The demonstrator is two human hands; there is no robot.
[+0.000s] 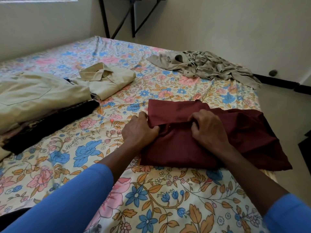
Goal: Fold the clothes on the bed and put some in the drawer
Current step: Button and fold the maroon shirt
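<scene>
A maroon shirt (185, 148) lies partly folded on the floral bed sheet (84, 157) near the bed's right side. My left hand (139, 130) pinches its folded upper edge at the left. My right hand (207, 126) grips the same fold a little to the right. A folded beige collared shirt (109, 79) rests further back at the centre left. At the far right a crumpled grey garment (210, 68) lies unfolded.
At the left edge, a stack has a beige pocketed garment (37, 96) over a dark cloth (50, 126). A black metal frame (131, 15) stands against the far wall. The floor (286, 101) shows past the bed's right edge.
</scene>
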